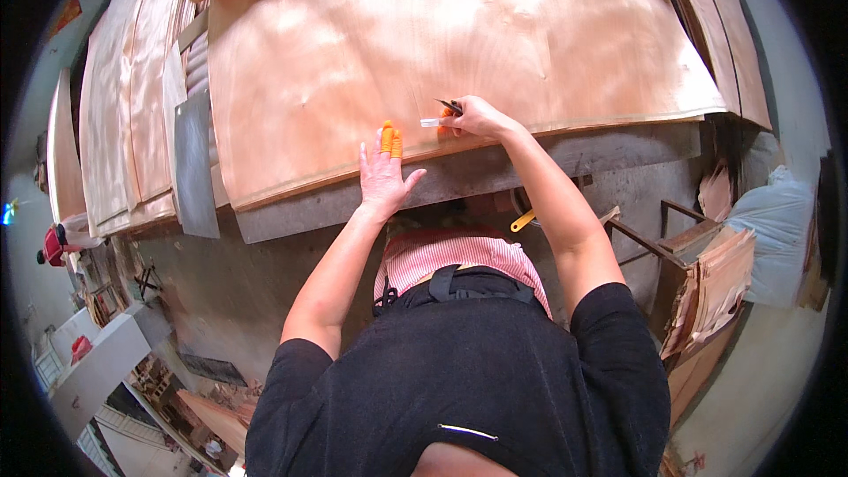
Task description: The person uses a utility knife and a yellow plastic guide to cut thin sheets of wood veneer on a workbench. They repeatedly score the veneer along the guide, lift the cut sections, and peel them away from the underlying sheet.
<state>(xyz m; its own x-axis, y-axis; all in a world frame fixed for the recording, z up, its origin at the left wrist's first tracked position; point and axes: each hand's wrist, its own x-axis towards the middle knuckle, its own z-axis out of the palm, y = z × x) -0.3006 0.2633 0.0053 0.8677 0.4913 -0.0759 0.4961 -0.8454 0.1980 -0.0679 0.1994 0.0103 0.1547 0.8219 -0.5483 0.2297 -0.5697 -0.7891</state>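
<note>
We see two bare hands working at the near edge of a large sheet of thin wood [477, 44], which is spread in front of the person and is pale, with a warm pink tone. The left hand [382, 181] is laid on the sheet with its palm down; it is open and grips nothing, its thumb is pointing to the right, and two of its fingers wear orange covers [387, 138]. The right hand [480, 118] is closed around a small dark tool [452, 107], whose thin tip points to the left, and we see orange also at its fingers. Just beside these fingers there is a short whitish strip [430, 122] over the sheet, but we cannot tell if the hand pinches it too. The tool is above the sheet, near its front border, to the right of the left hand. Under this border we notice a grey plate [291, 216], and lower, a yellow handle [522, 221] near the right forearm. On the right side, we find a stack of thin wood pieces [711, 287] next to a pale blue plastic bag [770, 243].
</note>
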